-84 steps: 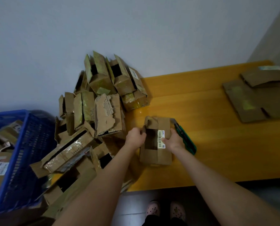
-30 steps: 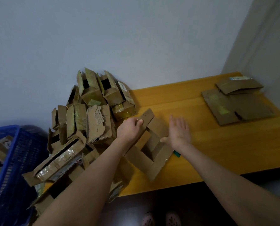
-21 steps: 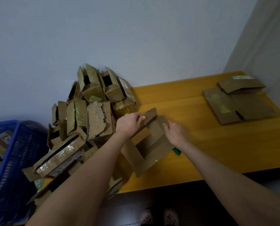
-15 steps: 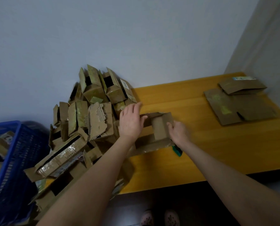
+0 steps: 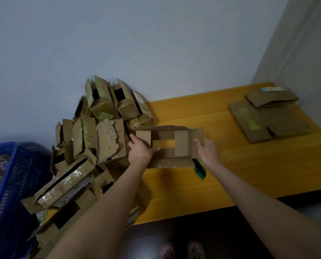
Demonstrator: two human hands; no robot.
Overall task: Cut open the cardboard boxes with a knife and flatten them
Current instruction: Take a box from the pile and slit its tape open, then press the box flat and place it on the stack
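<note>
**Both hands on the job at the yellow wooden surface (image 5: 259,161).** I have the opened brown cardboard box (image 5: 167,161) held up between them at the near left of the surface, just beside the heap of uncut brown cardboard boxes (image 5: 99,131). My left hand (image 5: 140,150) grips the box's left end, thumb across the front flap and fingers behind. My right hand (image 5: 205,150), blurred, is curled round the right edge with its thumb on the inner panel. Whether the box's lower edge touches the surface I cannot tell. The green-handled knife (image 5: 200,170) lies loose on the surface under the box's right corner, its far end hidden by cardboard.

I judge the box light and thin-walled, stiff across its panels but ready to fold at the creases. The flaps hang free, so a hold on one flap alone would likely let it swing. The two short ends, where panel meets panel, look the soundest places to grip for pressing it flat. The cut edges seem ragged rather than slippery.

As for writing, a white label (image 5: 138,98) sits on a box high in the heap. A pale label (image 5: 272,89) tops the stack of flattened brown cardboard (image 5: 268,120) at far right. Both carry print too small to read. The held box shows none on the faces turned to me. A blue plastic crate (image 5: 6,184) stands at far left.
</note>
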